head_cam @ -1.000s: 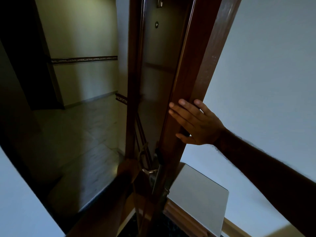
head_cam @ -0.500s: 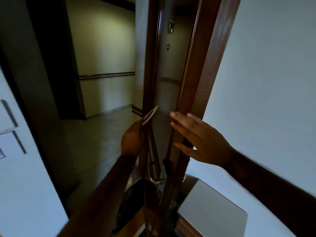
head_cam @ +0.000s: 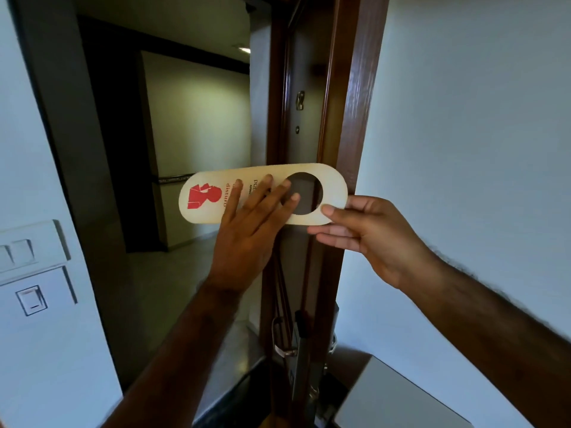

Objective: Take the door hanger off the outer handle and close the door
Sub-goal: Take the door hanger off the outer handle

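A cream door hanger [head_cam: 213,193] with a red figure and a round hole is held sideways in front of the door's edge. My left hand [head_cam: 250,230] lies across its middle, fingers spread over the print. My right hand [head_cam: 364,233] pinches the rim by the hole between thumb and fingers. The dark wooden door [head_cam: 352,118] stands open, edge-on to me. Its metal handles [head_cam: 282,344] show low down, with nothing hanging on them.
Through the opening lies a dim corridor [head_cam: 191,118] with a tiled floor. A white wall [head_cam: 479,118] runs on the right, a switch plate [head_cam: 31,267] sits on the left wall, and a grey-topped cabinet [head_cam: 401,396] stands at the lower right.
My left hand rose from the handle with the hanger and turned it flat toward me. My right hand left the door's edge and took hold of the hanger's hole end.
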{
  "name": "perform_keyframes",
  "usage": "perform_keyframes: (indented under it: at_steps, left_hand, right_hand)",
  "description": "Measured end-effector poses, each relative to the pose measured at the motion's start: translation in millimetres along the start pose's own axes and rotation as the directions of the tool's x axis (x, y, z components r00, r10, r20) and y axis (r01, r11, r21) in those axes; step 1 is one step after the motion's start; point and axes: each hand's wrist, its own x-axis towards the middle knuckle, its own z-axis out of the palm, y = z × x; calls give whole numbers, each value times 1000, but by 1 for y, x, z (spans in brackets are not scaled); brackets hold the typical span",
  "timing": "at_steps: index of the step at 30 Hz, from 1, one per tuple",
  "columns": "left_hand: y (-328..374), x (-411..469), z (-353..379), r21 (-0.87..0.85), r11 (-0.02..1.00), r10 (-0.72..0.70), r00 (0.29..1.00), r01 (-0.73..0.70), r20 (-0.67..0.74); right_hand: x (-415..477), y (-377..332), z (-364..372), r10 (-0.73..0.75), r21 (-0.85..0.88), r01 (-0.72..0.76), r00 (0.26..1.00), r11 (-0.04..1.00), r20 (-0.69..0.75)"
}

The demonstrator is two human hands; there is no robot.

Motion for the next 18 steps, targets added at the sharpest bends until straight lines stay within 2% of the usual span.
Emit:
perform_keyframes:
  at_steps: [1,2,3,4,5,6,7,8,9,10,12,14,18]
  left_hand:
    - [0,3,-3,5,998,-58,998,58,1]
    - [0,5,-7,-25,985,-174,985,173,-7]
    - [0,6,-9,-97,940,-333,942,328,-37]
    - [4,12,-11,-197,853,-507,858,484,-84]
    - [7,16,-13,-321,729,-662,741,604,-109]
    - [12,22,-13,-461,589,-775,625,664,-90]
    - [18,28,-13,-587,459,-842,538,667,-46]
    - [25,35,-11,-665,375,-869,495,646,-9]
    - [32,41,-11,-700,340,-878,479,628,3]
    - [40,47,-11,-717,338,-877,480,610,-6]
    - [62,58,-5,-749,370,-848,529,549,-32]
    - [84,70,-1,-743,435,-790,611,509,-44]
    - [131,84,32,-599,622,-626,780,504,5]
  right_hand:
    - [-1,-2,-8,-17,3,17,1000,1000,-1]
    - [-2,-3,-16,-38,2,38,999,999,-3]
    - [-3,-4,-26,-58,1,58,998,998,-3]
    - [-5,-6,-38,-75,3,75,997,997,-4]
    - [-7,-8,-50,-86,3,86,996,996,-7]
    - [-8,-9,-63,-96,1,96,995,995,-15]
    - [-10,-9,-76,-101,-2,101,995,995,-23]
    - [-11,-9,-89,-100,-3,100,994,995,-35]
    - [-12,-9,-100,-95,2,95,995,996,-42]
    - [-12,-7,-112,-84,9,85,995,996,-52]
    - [-12,-4,-142,-58,37,62,994,997,-88]
    - [-9,5,-170,-32,76,43,989,996,-144]
    - [0,40,-237,38,174,18,948,985,-316]
